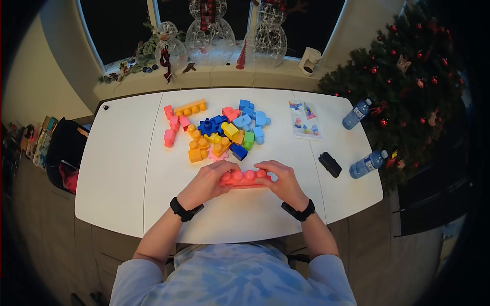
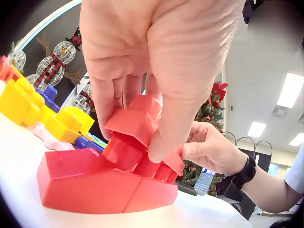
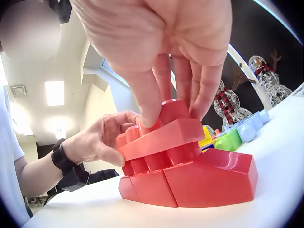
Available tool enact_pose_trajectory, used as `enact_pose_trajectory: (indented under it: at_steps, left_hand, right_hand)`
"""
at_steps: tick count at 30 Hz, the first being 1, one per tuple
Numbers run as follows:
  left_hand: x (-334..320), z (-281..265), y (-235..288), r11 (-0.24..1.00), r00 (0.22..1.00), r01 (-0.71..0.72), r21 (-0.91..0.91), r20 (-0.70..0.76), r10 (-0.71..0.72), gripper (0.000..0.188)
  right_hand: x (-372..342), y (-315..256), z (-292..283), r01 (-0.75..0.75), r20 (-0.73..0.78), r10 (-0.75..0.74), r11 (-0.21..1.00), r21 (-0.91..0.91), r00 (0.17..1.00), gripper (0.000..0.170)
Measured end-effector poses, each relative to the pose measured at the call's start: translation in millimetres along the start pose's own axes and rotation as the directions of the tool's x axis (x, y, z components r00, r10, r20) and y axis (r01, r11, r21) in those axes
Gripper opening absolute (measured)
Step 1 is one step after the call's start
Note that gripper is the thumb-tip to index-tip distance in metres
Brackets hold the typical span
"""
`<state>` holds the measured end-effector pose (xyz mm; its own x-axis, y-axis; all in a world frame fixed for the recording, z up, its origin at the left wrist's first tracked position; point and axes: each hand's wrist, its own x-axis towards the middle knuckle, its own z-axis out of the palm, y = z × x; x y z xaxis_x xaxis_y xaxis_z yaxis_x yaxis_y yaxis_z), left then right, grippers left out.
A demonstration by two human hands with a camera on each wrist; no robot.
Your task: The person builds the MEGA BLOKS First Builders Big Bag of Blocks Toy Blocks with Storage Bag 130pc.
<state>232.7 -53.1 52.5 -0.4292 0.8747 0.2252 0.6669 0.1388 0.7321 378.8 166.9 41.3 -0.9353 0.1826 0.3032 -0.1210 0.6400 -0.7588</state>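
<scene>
A long red toy building block (image 3: 166,137) with round studs is pinched at one end by my left hand (image 1: 209,181) and at the other by my right hand (image 1: 287,182), thumbs on the near side. Below it, on the table, lies a longer red base (image 3: 211,180) with sloped, boat-like ends. In the right wrist view, the upper block sits tilted over the base, and studs show in the gap between them. Just beyond my hands is a pink gear (image 1: 217,155), with a dark blue block (image 1: 238,152) to its right.
Several loose blocks in yellow, blue, pink and green spread over the white table (image 1: 112,168), among them a blue gear (image 1: 208,126). On the right are a picture sheet (image 1: 306,120), a black case (image 1: 330,164) and two water bottles (image 1: 368,164). A decorated tree (image 1: 408,76) stands beyond.
</scene>
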Motion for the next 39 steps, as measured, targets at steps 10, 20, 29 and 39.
enact_pose_trajectory:
  at_steps: [10, 20, 29, 39]
  left_hand:
    - [-7.3, 13.3, -19.4, 0.999, 0.998, -0.002, 0.040, -0.059, 0.004, 0.048]
    - [-6.0, 16.1, -14.6, 0.996, 0.995, 0.088, 0.015, -0.057, -0.088, 0.042]
    - [-9.8, 18.3, -21.9, 0.998, 0.999, 0.047, 0.031, 0.020, -0.048, 0.046]
    - [92.1, -129.6, -152.2, 0.918, 0.911, 0.292, 0.269, -0.371, -0.181, 0.026]
  right_hand:
    - [-6.8, 7.2, 13.4, -0.012, 0.045, 0.013, 0.999, -0.031, 0.999, 0.034]
    - [-5.7, 10.9, 21.8, -0.011, 0.071, 0.016, 0.997, -0.071, 0.997, 0.035]
    - [-6.8, 11.4, 28.4, 0.030, 0.038, -0.025, 0.990, -0.136, 0.999, 0.037]
    - [-16.8, 5.3, 18.9, -0.009, 0.098, 0.020, 0.994, -0.110, 0.995, 0.038]
